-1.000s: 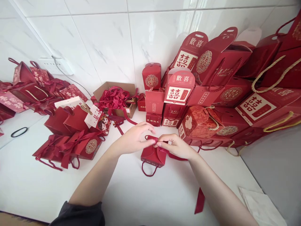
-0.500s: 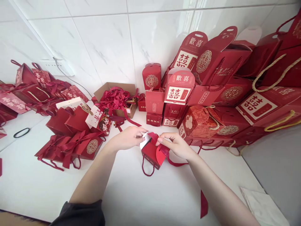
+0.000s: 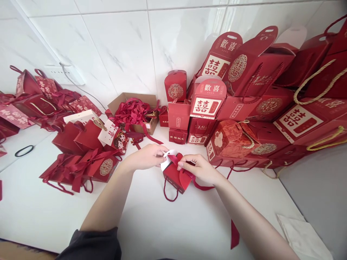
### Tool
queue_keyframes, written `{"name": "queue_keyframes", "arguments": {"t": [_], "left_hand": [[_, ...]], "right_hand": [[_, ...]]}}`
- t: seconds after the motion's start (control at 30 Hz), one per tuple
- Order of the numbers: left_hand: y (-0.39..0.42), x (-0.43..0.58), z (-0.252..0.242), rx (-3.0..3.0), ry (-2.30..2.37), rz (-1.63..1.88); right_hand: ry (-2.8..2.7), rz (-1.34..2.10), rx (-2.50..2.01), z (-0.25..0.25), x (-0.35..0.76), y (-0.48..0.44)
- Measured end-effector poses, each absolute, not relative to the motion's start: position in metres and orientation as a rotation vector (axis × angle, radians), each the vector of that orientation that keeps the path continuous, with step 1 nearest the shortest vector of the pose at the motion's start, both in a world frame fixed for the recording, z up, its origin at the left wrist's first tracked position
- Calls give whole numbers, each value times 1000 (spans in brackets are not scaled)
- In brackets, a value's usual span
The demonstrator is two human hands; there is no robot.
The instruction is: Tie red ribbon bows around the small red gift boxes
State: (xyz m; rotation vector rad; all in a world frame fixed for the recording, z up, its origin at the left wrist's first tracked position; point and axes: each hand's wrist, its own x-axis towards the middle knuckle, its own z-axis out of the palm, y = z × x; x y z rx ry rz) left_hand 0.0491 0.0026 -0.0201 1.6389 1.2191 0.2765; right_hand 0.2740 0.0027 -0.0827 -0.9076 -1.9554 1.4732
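Observation:
A small red gift box [image 3: 175,177] with a dark red cord handle stands on the white table in front of me. At its left end my left hand [image 3: 153,156] pinches the white-lined flap [image 3: 166,164]. Over the box's other side, my right hand [image 3: 196,168] has thumb and finger closed on a dark red ribbon [image 3: 172,159]. The ribbon lies across the top, between the flaps, and its long tail runs under my right forearm and hangs down to the table. My right fingers hide part of the right flap.
Behind the box, a cardboard box [image 3: 153,126] holds a heap of red ribbons. Red gift boxes [image 3: 207,97] are stacked high along the wall to the right. More boxes tied with bows [image 3: 84,169] stand at left, near a black loop [image 3: 24,151]. A white cloth [image 3: 300,234] lies at lower right.
My right hand has shifted slightly left over the box, with the ribbon still in its fingers. The left hand stays at the white-lined flap. The view has tilted a little.

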Motion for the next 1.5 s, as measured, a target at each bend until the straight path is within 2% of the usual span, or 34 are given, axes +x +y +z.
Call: {"name": "queue_keyframes", "arguments": {"t": [0.63, 0.8, 0.93, 1.1, 1.3, 1.5], "left_hand": [[1, 51, -13, 1943, 1330, 209], [4, 39, -10, 1992, 1431, 184], [11, 2, -9, 1956, 1573, 70], [21, -21, -19, 1896, 1838, -41], [23, 33, -37, 1890, 1237, 150], [24, 57, -63, 1788, 1194, 157]], "right_hand": [[-2008, 1354, -874, -93, 265, 2], [-2027, 1237, -796, -80, 276, 5], [-2053, 1150, -1013, -63, 310, 13], [-2237, 1306, -1199, -58, 347, 19], [-2222, 1588, -1124, -86, 342, 8], [-1732, 2132, -898, -138, 331, -5]]}}
